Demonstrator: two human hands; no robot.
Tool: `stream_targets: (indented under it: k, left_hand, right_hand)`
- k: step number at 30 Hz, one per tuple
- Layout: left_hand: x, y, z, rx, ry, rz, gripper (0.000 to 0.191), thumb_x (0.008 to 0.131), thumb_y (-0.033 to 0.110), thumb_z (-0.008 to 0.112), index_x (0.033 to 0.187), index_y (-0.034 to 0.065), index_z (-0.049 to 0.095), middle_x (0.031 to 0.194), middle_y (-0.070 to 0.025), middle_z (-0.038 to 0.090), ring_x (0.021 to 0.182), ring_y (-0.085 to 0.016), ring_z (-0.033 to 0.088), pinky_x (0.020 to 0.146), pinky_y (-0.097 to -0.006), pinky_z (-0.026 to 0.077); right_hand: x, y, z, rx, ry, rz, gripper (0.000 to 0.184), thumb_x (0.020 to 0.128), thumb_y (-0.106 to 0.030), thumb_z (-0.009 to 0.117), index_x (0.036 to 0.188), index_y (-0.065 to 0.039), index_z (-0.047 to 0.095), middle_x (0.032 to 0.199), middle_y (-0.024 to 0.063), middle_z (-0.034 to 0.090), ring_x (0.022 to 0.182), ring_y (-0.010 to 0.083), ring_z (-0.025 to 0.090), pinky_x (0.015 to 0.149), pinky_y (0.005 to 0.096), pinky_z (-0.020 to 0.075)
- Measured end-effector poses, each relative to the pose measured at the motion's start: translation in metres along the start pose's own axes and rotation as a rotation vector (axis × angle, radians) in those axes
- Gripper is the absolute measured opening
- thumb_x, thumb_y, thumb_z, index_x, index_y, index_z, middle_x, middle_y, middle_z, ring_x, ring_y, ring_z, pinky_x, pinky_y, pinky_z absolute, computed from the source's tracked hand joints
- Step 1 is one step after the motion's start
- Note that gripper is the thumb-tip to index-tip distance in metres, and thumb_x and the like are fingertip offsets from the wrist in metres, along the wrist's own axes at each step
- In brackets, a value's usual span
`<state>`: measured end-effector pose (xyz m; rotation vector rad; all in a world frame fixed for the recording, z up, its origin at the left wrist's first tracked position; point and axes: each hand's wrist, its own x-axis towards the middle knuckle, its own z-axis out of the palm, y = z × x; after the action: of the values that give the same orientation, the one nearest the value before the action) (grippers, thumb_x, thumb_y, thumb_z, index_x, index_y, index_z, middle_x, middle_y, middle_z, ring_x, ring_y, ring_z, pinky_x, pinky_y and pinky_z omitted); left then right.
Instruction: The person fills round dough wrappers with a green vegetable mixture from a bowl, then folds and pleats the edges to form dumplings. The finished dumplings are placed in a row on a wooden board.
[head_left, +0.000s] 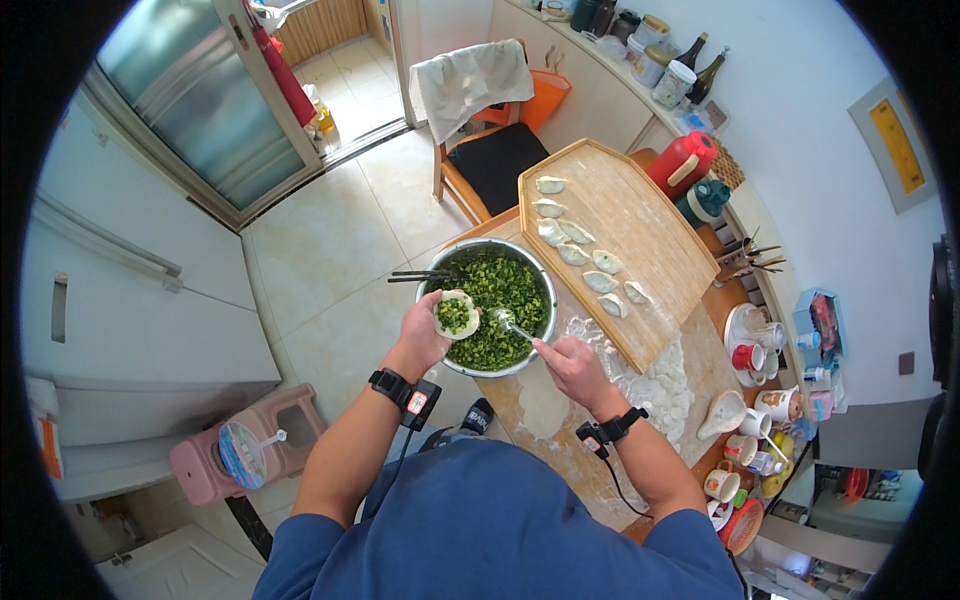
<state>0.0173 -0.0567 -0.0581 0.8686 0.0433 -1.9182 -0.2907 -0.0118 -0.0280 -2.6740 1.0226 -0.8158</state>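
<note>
My left hand (424, 334) holds a round dumpling wrapper (466, 330) with chopped green filling on it, over the left edge of a metal bowl (551, 330). In my right hand (577, 367) is a metal spoon (514, 326), its head at the green filling (495, 274) in the bowl. Dark chopsticks (412, 277) lean over the bowl's left rim. Several folded dumplings (600, 282) lie on the left part of a wooden board (637, 210). Round wrappers dusted with flour (664, 390) lie partly beside and below the board's near edge.
Cups and a tray (739, 322) line the table's right side, with a red flask (682, 161) behind the board. A chair (495, 165) with a draped cloth stands beyond. A pink stool (202, 465) is at the lower left.
</note>
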Motion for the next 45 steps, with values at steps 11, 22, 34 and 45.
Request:
stream_targets:
  k: [11,22,34,45]
  left_hand:
    - [-0.011,-0.005,0.008,0.02,-0.197,-0.093,0.04,0.109,0.027,0.039,0.123,-0.0036,0.06,0.121,-0.0225,0.067,0.113,-0.041,0.066,0.101,-0.0515,0.055]
    - [-0.029,-0.011,0.02,0.32,-0.203,0.017,0.028,0.11,0.02,0.05,0.125,0.0019,0.065,0.119,-0.0086,0.068,0.106,-0.017,0.067,0.092,-0.0355,0.058]
    - [-0.038,-0.019,0.023,0.306,-0.086,-0.06,0.037,0.107,0.034,0.045,0.124,0.0051,0.06,0.122,-0.008,0.065,0.108,-0.021,0.064,0.096,-0.0445,0.056]
    - [-0.04,-0.017,0.024,0.345,-0.104,-0.12,0.045,0.107,0.041,0.043,0.127,0.0043,0.059,0.123,-0.0081,0.063,0.107,-0.023,0.064,0.099,-0.0481,0.055]
  right_hand:
    - [0.044,-0.037,0.006,0.039,0.022,0.148,0.04,0.082,-0.017,0.078,0.12,-0.007,0.07,0.116,0.0089,0.062,0.112,0.0291,0.06,0.097,0.0458,0.0465]
    - [0.092,-0.043,0.024,0.062,0.117,-0.163,0.02,0.079,-0.013,0.078,0.099,-0.011,0.075,0.128,0.007,0.062,0.121,0.0256,0.059,0.103,0.0441,0.043]
    - [0.093,-0.042,0.046,0.573,0.135,0.244,0.013,0.08,-0.014,0.08,0.089,-0.007,0.074,0.108,0.0099,0.073,0.108,0.0285,0.067,0.099,0.0436,0.0456]
    - [0.097,-0.046,0.034,0.528,-0.003,0.305,0.011,0.08,-0.01,0.078,0.088,-0.004,0.076,0.097,0.0092,0.067,0.093,0.0281,0.064,0.084,0.0412,0.05]
